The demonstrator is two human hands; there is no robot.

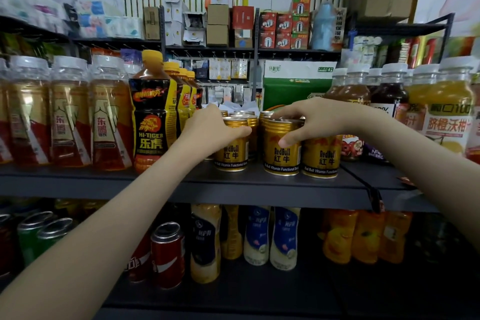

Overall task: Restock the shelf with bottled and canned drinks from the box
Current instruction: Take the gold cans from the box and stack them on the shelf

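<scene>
The left hand (215, 127) is wrapped round the upper part of the left can (231, 156), with the fingers curled over its gold shoulder. The right hand (311, 119) is set over the top of the middle can (281, 158); the fingers are hooked on its rim and the thumb is pressed on its front, so that can is grasped too. Both cans are stood upright near the front edge of the shelf (233, 184), a gap being left between them. The right can (322, 161) is stood just beside the middle can, on its right. The rear cans (244, 113) are lined up behind the front ones, only their tops being seen.

Left of the left hand a black and yellow bottle (150, 122) is placed, with like ones behind it, and further left the white-capped bottles (70, 112) are ranged. On the right, the juice bottles (446, 112) are lined up. A green carton (293, 88) is seen far behind the cans. On the lower shelf (233, 293), red cans (167, 254), pale bottles (283, 236) and orange bottles (340, 236) are kept
</scene>
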